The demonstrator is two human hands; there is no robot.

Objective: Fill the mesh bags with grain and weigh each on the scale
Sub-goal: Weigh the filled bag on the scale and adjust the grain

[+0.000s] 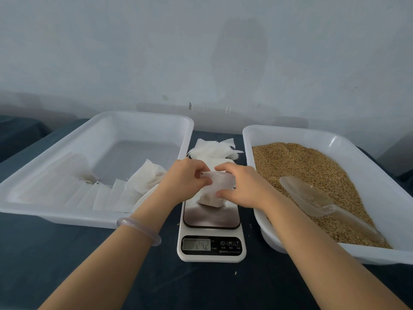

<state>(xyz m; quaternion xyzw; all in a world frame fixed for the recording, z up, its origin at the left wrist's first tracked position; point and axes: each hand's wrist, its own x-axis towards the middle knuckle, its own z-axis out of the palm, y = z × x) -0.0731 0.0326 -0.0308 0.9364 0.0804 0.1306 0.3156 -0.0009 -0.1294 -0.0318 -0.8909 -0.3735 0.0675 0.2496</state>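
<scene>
Resting on the steel platform of the white digital kitchen scale (210, 217) is a small white mesh bag (218, 190), plump at the bottom and gripped from both sides. The left hand (185, 180) pinches the bag's upper edge between thumb and curled fingers, and the right hand (242, 186) curls over the top from the other side with its thumb against the bag's flank. The two hands nearly meet above the bag. The grey display (196, 244) on the scale's front shows digits (they look like 242, though they are faint).

A pale translucent bangle (138, 229) circles the left wrist.

Right of the scale, the white plastic tray (290, 132) holds a bed of golden-brown grain (301, 162), with a clear plastic scoop (312, 198) lying on the grain, handle toward the person. Left of the scale, a second white plastic bin (55, 214) holds a row of overlapping white bags (100, 195) along its near wall and one fuller white pouch (147, 175) just beside the left forearm. Behind the scale, between the two trays, sits a loose pile of flat white empty bags (214, 147).

Everything stands on a dark blue tablecloth (67, 265) before a pale grey wall (201, 52).
</scene>
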